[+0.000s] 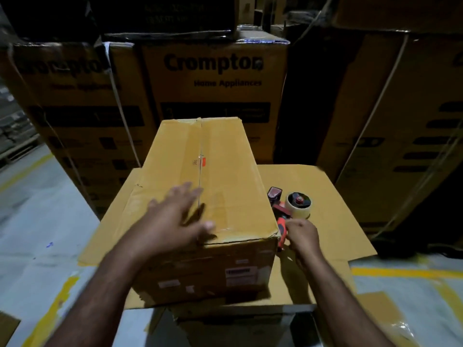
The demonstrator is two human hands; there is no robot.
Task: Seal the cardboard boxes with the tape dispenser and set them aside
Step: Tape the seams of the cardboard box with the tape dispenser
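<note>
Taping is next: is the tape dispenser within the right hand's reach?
Likely yes: the right hand seems to grip the handle of the tape dispenser beside the cardboard box; nothing blocks it.

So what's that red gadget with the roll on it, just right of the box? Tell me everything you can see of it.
It is a tape dispenser: a red and black frame that looks like plastic, an orange-red handle and a roll of pale tape on a dark hub. It sits on the flat cardboard sheet, close to the right side of the cardboard box. The right hand grips the handle. Whether it is lifted off the sheet is unclear.
</note>
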